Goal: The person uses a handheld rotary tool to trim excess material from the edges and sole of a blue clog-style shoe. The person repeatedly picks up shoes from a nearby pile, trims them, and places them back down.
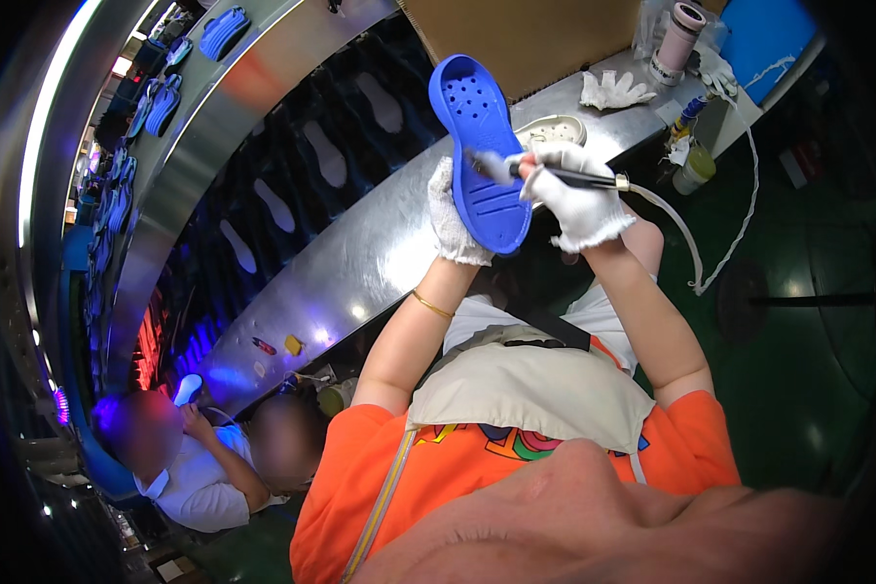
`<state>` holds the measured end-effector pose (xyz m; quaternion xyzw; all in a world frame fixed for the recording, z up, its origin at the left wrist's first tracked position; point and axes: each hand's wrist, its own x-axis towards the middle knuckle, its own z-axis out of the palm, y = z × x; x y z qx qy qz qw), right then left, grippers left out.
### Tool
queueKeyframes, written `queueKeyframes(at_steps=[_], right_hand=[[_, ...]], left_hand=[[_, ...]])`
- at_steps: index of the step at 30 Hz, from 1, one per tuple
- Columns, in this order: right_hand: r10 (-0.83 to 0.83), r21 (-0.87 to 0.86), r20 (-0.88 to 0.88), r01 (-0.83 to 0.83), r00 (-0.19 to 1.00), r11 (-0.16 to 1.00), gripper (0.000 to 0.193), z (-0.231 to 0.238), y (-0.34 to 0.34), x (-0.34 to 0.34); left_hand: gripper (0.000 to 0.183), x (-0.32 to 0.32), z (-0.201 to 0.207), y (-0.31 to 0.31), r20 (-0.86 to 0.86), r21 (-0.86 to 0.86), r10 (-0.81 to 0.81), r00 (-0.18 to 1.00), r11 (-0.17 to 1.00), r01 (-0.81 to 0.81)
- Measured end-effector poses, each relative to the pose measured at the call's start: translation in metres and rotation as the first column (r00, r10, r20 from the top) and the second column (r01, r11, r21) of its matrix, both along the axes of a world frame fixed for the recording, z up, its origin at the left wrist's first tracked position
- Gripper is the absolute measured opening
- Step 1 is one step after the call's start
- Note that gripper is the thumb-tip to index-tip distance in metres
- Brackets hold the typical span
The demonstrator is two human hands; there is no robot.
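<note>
My left hand (451, 219), in a white glove, holds a blue clog-type shoe (484, 146) upright by its heel end, the sole facing me. My right hand (576, 195), also gloved in white, grips a dark pen-like brush tool (572, 176) with a white hose (686, 243) trailing from its back end. The tool's tip (492, 165) touches the shoe's sole near its middle. Both hands are raised above a curved metal work surface (360, 263).
A dark conveyor (292, 185) with pale foot-shaped marks curves past the metal surface; blue shoes (222, 31) lie on a far belt. A spare white glove (613, 91), a white shoe (553, 127), bottles (694, 170) and a tape roll (677, 39) sit ahead. Two other people (224, 453) work at lower left.
</note>
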<state>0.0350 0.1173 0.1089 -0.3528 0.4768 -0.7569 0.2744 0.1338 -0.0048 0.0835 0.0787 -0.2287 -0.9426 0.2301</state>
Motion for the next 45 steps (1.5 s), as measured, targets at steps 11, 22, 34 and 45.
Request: queueKeyframes(at_steps=[11,22,34,45], right_hand=[[-0.142,-0.060,0.056,0.146,0.988,0.987,0.015,0.022,-0.012,-0.023],[0.020,-0.180,0.171,0.011,0.985,0.984,0.015,0.015,-0.018,-0.023],[0.078,0.085,-0.587,-0.034,0.806,0.996,0.018,0.027,0.034,0.002],[0.030,0.029,-0.998,-0.026,0.063,0.999,0.032,0.076,0.000,-0.052]], left_hand=[[0.041,0.000,0.011,0.020,0.063,-0.051,0.081,0.995,0.996,-0.078],[0.041,0.006,0.018,0.027,0.070,0.035,0.053,0.996,0.998,-0.056],[0.062,0.014,0.017,-0.004,0.080,-0.099,-0.012,0.997,0.995,0.020],[0.052,0.018,0.044,0.004,0.137,-0.276,0.065,0.988,0.961,-0.025]])
